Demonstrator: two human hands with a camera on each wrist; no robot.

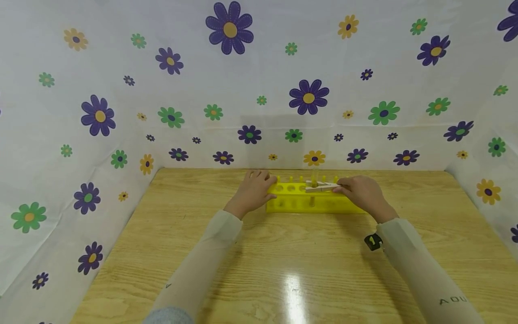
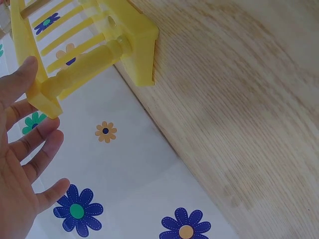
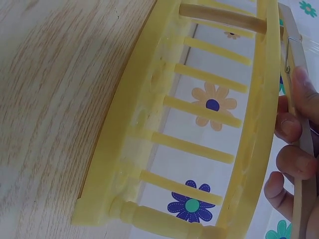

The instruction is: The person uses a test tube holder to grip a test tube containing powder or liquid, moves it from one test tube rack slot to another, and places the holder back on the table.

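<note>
A yellow test tube rack [image 1: 332, 206] stands on the table, a tube [image 1: 314, 179] with brownish contents upright in one hole. My left hand [image 1: 254, 191] grips the rack's left end; in the left wrist view the thumb and index finger of the hand [image 2: 20, 164] pinch the top plate's corner [image 2: 45, 102]. With my right hand [image 1: 362, 193] I hold a wooden clamp [image 1: 321, 189] whose jaws are around the tube above the rack. In the right wrist view, the fingers [image 3: 294, 162] lie along the clamp [image 3: 301, 199], beside the rack [image 3: 259, 124].
The wooden table [image 1: 259, 270] extends in front of the rack. Behind and at both sides stands a white flower-print sheet [image 1: 267, 81]. A small black tag [image 1: 373, 241] hangs by the right sleeve.
</note>
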